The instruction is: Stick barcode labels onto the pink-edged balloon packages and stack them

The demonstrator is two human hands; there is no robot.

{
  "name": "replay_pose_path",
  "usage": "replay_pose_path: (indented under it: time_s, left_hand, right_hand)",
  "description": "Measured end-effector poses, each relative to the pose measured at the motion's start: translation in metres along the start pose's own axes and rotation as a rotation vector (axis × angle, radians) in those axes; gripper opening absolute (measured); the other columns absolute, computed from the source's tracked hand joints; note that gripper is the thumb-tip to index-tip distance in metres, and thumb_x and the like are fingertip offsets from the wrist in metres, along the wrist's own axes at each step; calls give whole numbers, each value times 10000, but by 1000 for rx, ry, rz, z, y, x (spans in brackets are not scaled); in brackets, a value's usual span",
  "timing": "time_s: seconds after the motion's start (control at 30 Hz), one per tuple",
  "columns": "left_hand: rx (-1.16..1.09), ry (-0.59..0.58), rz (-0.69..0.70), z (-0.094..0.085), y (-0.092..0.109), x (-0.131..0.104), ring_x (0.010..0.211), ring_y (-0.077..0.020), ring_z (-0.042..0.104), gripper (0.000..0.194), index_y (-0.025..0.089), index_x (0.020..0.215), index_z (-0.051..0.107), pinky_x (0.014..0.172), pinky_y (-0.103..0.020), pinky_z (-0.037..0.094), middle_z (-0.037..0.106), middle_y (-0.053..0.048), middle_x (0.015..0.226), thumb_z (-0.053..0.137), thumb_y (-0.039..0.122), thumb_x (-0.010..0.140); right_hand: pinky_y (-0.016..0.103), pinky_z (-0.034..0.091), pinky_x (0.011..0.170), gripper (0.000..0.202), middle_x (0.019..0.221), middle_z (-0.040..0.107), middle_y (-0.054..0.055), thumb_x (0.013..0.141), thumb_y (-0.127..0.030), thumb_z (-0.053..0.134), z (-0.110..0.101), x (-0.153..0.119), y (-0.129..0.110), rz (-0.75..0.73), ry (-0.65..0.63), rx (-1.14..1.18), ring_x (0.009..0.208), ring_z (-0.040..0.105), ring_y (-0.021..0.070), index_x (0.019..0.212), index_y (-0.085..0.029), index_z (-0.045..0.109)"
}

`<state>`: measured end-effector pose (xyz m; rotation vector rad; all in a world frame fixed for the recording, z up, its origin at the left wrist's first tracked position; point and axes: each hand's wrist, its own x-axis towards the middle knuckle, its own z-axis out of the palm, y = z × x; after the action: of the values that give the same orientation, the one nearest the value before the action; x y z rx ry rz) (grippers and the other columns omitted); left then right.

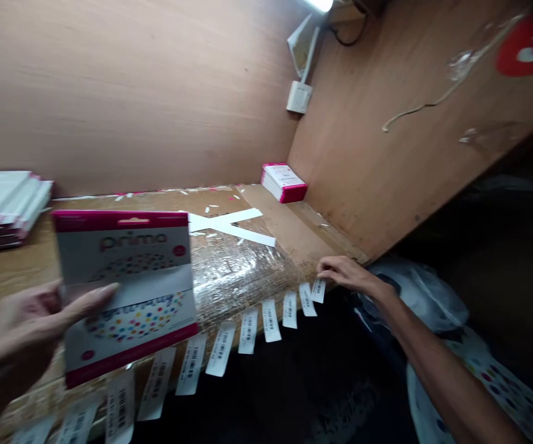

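My left hand grips a white and pink "prima" packet with dotted pictures, holding it upright above the table's left part, thumb across its front. At the table's front edge, farther right, the pinched fingers of my right hand are on the top of the last barcode label in a row. Several more barcode labels hang along that edge, running down to the lower left, partly below the packet.
Stacked packets lie at the far left. A pink and white pile sits in the back corner. Crossed white strips lie on the taped cardboard tabletop. Wooden panels rise behind and right. Plastic bags are at lower right.
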<state>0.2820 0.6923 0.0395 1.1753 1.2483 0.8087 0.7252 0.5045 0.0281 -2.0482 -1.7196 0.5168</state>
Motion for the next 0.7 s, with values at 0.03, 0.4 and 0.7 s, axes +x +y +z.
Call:
replay_pose_path:
  time_s: [0.03,0.4,0.7]
  left_hand:
    - [-29,-85,-4,4,4,-6,646,-187,696,309,139,815,723,611,-269,589,770,26,707,844,324,599]
    - [-223,13,235,15,7,-19,580,-216,697,397,100,896,701,531,-282,577,772,-72,734,843,342,615]
    - [-244,44,301,-6,-3,-4,677,-250,716,387,94,936,729,576,-291,572,777,-79,777,824,318,634]
  right_hand:
    - [301,424,635,204,686,634,20,815,-366,602,1,2,-13,3,22,49,650,548,168,709,-206,670]
    - [238,450,498,314,577,614,-22,657,-391,807,126,79,-231,-139,34,1119,512,549,99,682,-181,575]
    - [278,477,530,354,587,608,-10,648,-464,787,156,113,-255,-99,122,1099,522,566,122,665,-186,569]
